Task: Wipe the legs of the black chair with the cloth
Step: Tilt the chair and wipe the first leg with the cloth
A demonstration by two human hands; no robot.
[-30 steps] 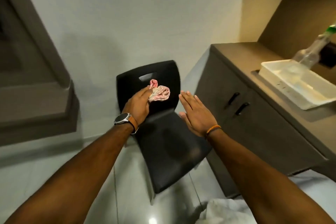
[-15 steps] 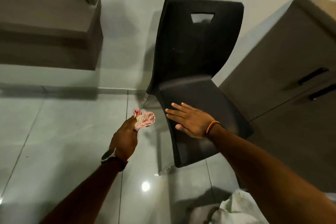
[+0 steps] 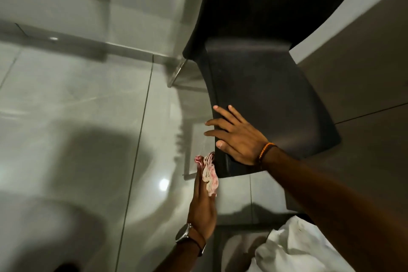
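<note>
The black chair point(image 3: 265, 86) fills the upper right, seen from above. My right hand point(image 3: 236, 137) lies flat on the front left corner of its seat, fingers spread over the edge. My left hand point(image 3: 202, 207) holds a crumpled pink-and-white cloth point(image 3: 208, 172) just below that corner, beside the seat's front edge. A shiny metal rear leg point(image 3: 176, 74) shows under the seat's left side. A metal front leg bar point(image 3: 188, 175) lies near the floor by the cloth; the other legs are hidden under the seat.
Glossy grey floor tiles point(image 3: 88, 128) spread to the left, with a skirting line along the white wall point(image 3: 132, 6). A grey-brown cabinet point(image 3: 364, 73) stands right of the chair. White fabric point(image 3: 293, 247) shows at the bottom right.
The view has dropped much closer to the chair. My left hand carried the cloth down and right to the seat's front corner. My right hand slid to the seat's left edge.
</note>
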